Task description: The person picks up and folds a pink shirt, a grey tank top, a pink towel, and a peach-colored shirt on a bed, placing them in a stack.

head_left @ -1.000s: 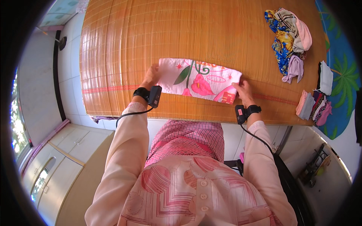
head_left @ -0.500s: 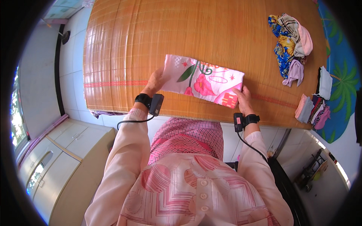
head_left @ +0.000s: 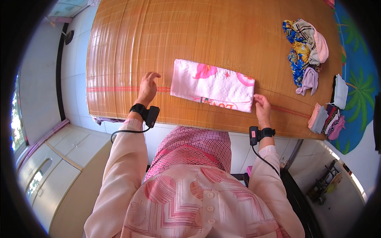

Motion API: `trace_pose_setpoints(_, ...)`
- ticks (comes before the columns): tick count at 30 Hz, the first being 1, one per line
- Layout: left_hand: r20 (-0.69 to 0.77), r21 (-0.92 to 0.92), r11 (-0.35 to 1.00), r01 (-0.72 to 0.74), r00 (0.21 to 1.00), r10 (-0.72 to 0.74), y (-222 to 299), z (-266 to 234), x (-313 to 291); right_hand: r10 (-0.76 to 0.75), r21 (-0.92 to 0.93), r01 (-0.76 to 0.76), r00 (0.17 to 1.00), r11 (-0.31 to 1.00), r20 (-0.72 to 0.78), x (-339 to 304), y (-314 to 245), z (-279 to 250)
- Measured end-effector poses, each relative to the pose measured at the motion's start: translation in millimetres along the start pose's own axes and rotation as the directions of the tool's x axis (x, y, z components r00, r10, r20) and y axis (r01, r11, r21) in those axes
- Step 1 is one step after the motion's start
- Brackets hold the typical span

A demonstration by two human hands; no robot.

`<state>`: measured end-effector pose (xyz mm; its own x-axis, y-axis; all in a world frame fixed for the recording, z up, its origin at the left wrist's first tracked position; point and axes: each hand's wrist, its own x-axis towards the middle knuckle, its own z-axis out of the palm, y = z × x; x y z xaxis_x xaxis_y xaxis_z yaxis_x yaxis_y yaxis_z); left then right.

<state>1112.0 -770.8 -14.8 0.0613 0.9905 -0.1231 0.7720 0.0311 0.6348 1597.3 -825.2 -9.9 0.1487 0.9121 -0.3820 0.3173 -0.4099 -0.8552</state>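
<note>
A folded pink-and-white towel (head_left: pixel 214 84) with pink flower shapes and lettering lies flat on the woven mat, as a long rectangle tilted slightly down to the right. My left hand (head_left: pixel 147 88) is off the towel, a short way from its left end, fingers loosely bent and apart with nothing in them. At the other end, my right hand (head_left: pixel 262 109) has its fingertips right by the towel's right edge, its fingers loosely extended. Whether they touch the cloth is hard to tell.
The orange-brown woven mat (head_left: pixel 190 31) covers the bed. A loose heap of clothes (head_left: pixel 301 51) sits at the far right. Small folded garments (head_left: pixel 317 118) and a white folded cloth (head_left: pixel 340 91) lie along the right edge. Pale cabinets (head_left: pixel 59 166) stand at lower left.
The towel was turned over, so a different printed face is up, and now lies on the mat. My left hand let go and moved left; my right hand slid off its corner.
</note>
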Motion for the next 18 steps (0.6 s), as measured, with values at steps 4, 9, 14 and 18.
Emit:
trace_pose_setpoints(4, -0.002, -0.16, 0.951, 0.266, 0.963, -0.27, -16, 28, -21, 0.353, 0.041, -0.351, 0.924, 0.936, -0.148, -3, 8, 15)
trace_pose_setpoints(9, 0.083, -0.157, 0.936, 0.314, 0.949, -0.305, 9, 61, -21, 0.409, -0.164, -0.436, 0.896, 0.885, -0.17, 15, 37, 30)
trace_pose_setpoints(14, -0.084, -0.16, 0.959, 0.235, 0.964, -0.251, 61, 75, -9, 0.418, -0.085, -0.419, 0.908, 0.904, -0.037, 14, 28, 32)
trace_pose_setpoints(18, 0.422, -0.595, 0.703, 0.389, 0.896, -0.14, 107, 90, -13, 0.311, 0.177, -0.338, 0.936, 0.924, 0.164, -3, -14, 22)
